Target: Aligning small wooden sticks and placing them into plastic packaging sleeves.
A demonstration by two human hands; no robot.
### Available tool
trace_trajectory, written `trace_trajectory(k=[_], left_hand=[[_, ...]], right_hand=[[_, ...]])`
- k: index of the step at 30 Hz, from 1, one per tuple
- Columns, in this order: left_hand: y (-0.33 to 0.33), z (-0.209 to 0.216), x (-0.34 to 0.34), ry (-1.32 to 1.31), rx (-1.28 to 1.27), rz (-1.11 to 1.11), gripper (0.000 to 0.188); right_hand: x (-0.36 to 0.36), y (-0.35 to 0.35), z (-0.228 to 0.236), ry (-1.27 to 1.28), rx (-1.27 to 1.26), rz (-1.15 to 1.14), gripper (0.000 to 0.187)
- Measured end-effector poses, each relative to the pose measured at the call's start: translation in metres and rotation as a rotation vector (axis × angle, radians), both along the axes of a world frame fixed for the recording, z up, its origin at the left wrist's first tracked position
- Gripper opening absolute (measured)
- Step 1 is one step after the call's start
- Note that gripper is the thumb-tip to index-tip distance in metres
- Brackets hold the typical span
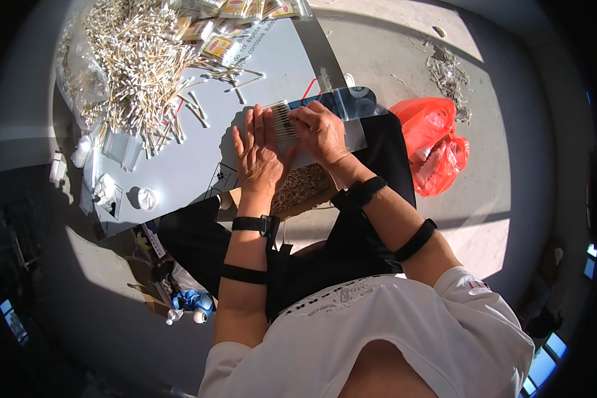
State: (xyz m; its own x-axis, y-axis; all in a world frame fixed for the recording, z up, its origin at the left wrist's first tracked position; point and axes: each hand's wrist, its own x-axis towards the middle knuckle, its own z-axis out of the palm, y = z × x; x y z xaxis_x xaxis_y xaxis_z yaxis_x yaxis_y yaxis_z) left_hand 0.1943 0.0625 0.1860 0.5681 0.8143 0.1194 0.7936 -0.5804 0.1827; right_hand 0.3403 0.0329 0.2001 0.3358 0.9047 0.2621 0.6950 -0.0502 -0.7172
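Observation:
A row of cotton swabs (282,121) lies side by side near the table's right edge, between my two hands. My left hand (255,159) rests flat beside the row, its fingers stretched out and their tips at the swabs' left side. Curled closed, my right hand (324,136) presses at the row's right side, on a clear plastic bag (355,134) that spreads out to its right. The right fingertips are partly hidden, and I cannot tell how far the swabs sit inside the bag.
A big heap of loose cotton swabs (136,66) covers the table's (199,159) far left. Filled packets (220,48) lie behind it. A crumpled white wad (147,198) sits near the left. Below the table edge is a cardboard box (302,192); a red plastic bag (434,142) stands right.

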Motion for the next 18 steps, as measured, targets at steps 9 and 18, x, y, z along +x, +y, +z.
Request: trace_trajectory(k=[9,18], left_hand=[[0.0005,0.0006,0.0005,0.003,0.001,0.001,0.087],[-0.0005,-0.0009,-0.0010,0.009,-0.013,0.007,0.088]], right_hand=[[-0.0016,0.0014,-0.0015,-0.080,-0.022,-0.016,0.008],[-0.0013,0.0048,0.0004,-0.018,-0.017,-0.033,0.009]])
